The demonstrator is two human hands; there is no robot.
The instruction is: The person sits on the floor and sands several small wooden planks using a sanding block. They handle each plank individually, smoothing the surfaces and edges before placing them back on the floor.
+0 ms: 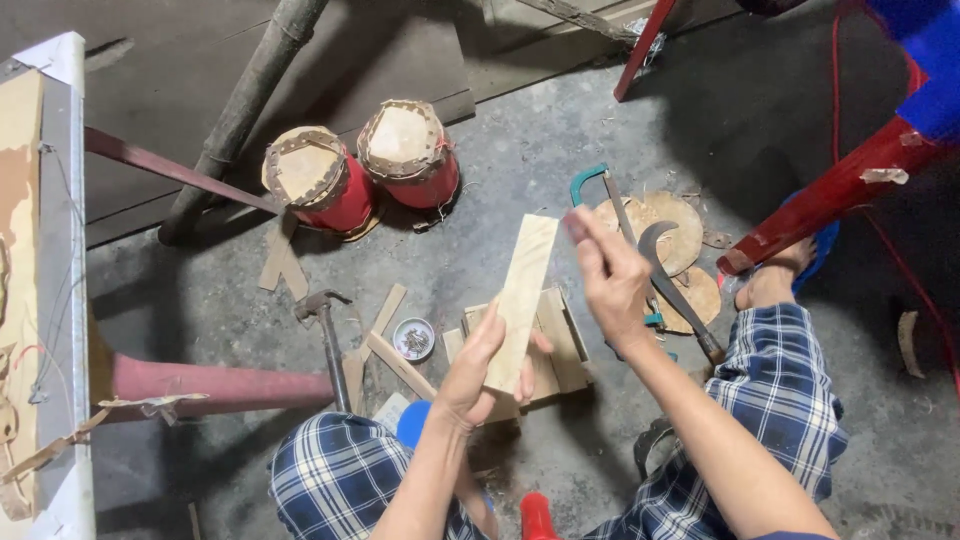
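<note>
Two red drums (360, 170) beyond left hand (480, 375) gripping upright wooden slat (522, 295); right hand (610, 280) raised beside slat, fingers loose, grasping nothing; hammer (325, 330) leftward, sickle (675, 285) and hacksaw (600, 195) behind right hand.

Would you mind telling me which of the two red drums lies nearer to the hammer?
The left red drum, tilted beside the slanted pole. The right red drum sits farther from the hammer.

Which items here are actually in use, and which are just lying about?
In use: left hand gripping long pale wooden slat; right hand raised beside it.

Lying about: two red drums, hammer, green-framed hacksaw, curved sickle, small tin of nails.
</note>
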